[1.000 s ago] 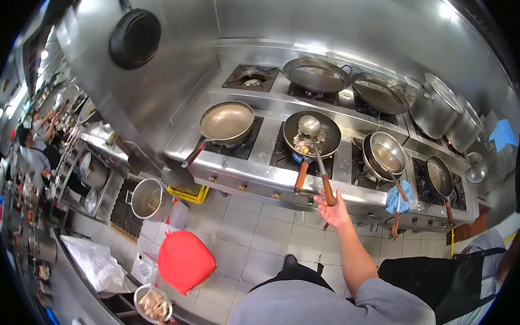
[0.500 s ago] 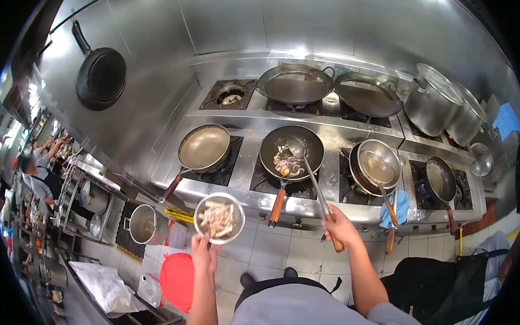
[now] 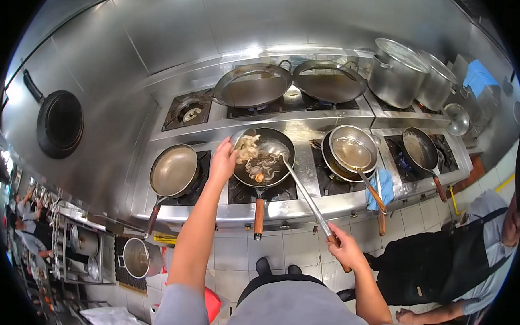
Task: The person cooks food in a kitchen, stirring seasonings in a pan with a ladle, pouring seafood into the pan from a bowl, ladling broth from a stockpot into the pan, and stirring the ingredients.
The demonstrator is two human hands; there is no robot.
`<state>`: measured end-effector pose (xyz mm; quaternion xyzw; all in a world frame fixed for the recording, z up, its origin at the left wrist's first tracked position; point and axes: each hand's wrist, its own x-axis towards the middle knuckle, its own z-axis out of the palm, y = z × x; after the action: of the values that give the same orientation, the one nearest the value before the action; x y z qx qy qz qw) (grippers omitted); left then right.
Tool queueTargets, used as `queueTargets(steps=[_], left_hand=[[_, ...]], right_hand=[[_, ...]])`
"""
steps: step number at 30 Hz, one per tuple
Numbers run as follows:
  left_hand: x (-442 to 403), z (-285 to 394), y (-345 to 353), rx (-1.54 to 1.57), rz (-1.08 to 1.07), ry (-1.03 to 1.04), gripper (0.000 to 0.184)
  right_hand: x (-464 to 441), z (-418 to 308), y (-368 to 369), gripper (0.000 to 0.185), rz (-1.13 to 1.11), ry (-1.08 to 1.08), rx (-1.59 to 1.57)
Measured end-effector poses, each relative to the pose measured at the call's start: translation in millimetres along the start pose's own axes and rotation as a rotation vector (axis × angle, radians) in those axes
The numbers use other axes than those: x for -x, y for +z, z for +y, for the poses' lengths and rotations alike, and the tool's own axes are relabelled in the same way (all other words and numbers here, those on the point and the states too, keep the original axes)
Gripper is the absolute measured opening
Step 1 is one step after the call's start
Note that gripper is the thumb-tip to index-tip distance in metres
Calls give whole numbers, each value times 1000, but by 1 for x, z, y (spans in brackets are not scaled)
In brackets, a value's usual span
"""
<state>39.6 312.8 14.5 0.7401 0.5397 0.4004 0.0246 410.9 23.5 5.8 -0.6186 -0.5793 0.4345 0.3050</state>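
Observation:
My left hand (image 3: 223,160) grips a metal bowl (image 3: 242,135), tipped over the left side of a dark frying pan (image 3: 272,133). Pale strips of food (image 3: 248,149) are spilling from it into the pan. Squid-like pieces (image 3: 264,167) and a small orange bit lie inside. My right hand (image 3: 346,250) is closed round the wooden end of a long-handled ladle (image 3: 305,190), whose scoop rests in the pan. The pan's wooden handle (image 3: 258,217) points towards me, untouched.
A light-coloured frying pan (image 3: 175,170) sits on the left burner. Right of mine, a strainer (image 3: 352,148) rests on another pan, near a blue cloth (image 3: 380,188). Wide pans (image 3: 254,93) and tall pots (image 3: 397,78) stand behind. A person in a black apron (image 3: 428,266) is close on my right.
My left hand has carried the bowl from beside the stove up over the pan and tilted it, so food falls out. The ladle's scoop stays in the pan. The view has shifted right.

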Motion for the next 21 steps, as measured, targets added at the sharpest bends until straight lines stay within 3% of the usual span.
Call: queueTargets(steps=[2,5,11,13,15,19,21], left_hand=[[-23,18,1,-44,-194,4,10],[-45,17,14,-169,-201,126,9],[-42,10,24,-149,-127,161,12],[-28,5,38,-213,-371,341,12],[-21,7,36,-171,-394,301,12],[-14,-3,29,-72,-228,109,11],[0,-8,28,-20,-376,145,12]], right_hand=[[4,-16,-1,62,14,2,53],[8,-24,5,62,42,6,113],[5,-36,11,60,106,5,139],[3,-37,13,59,119,-5,142],[-5,-39,13,56,68,1,185],[-5,-37,24,55,80,-16,184],[-9,-31,28,56,101,-38,157]])
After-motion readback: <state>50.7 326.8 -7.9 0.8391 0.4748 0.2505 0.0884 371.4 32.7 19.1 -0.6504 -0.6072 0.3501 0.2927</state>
